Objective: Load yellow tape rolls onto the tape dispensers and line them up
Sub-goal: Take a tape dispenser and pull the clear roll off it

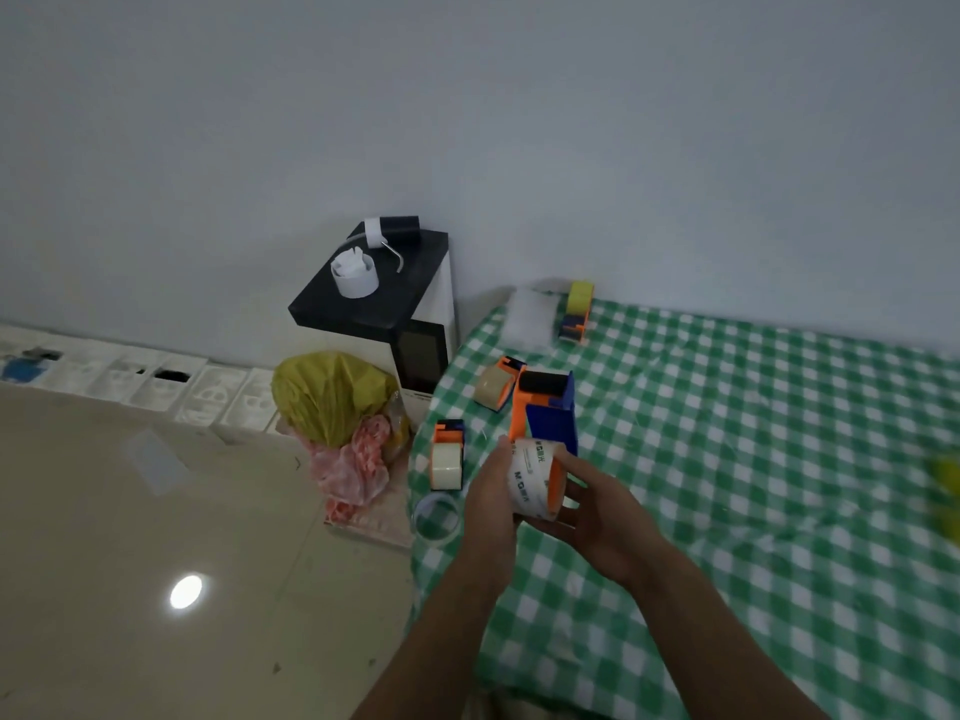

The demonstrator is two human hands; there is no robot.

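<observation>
Both my hands hold one orange and blue tape dispenser (548, 407) above the table's left side. A tape roll with a white printed core (535, 478) sits on its near end. My left hand (491, 504) grips the roll from the left. My right hand (597, 504) cups it from the right and below. Three other dispensers lie on the green checked cloth (727, 459): one with a pale roll (448, 457), one with a brownish roll (497, 383), and one with a yellow roll (577, 311) by the wall.
A loose clear ring of tape (437, 517) lies near the table's left edge. Something yellow and blurred (948, 491) shows at the right border. Left of the table stand a black-topped cabinet (384, 298) and a yellow bag (332, 394) on the floor.
</observation>
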